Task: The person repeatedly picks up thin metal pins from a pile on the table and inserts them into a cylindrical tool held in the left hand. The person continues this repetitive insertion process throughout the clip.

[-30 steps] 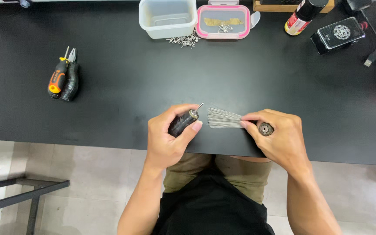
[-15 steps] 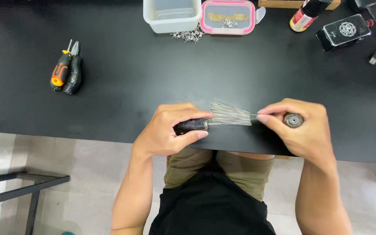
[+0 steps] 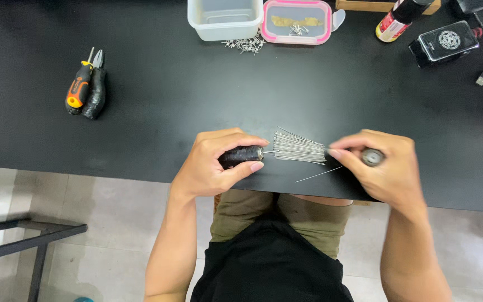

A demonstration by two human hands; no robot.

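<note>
A matte black table [image 3: 157,100] spans the view above a pale tiled floor. The left hand [image 3: 219,162] is wrapped around a stubby black handle [image 3: 241,156] with a rough, taped-looking surface; its long axis lies sideways and its thin metal tip points right. Just beyond the tip lies one fanned bundle of fine, straight silvery wires [image 3: 300,150], also lying left to right, with a single stray wire [image 3: 318,174] near it. The right hand [image 3: 384,168], blurred, has its fingers curled around one small round grey part [image 3: 372,157]. Two hand tools [image 3: 85,84] rest at far left.
</note>
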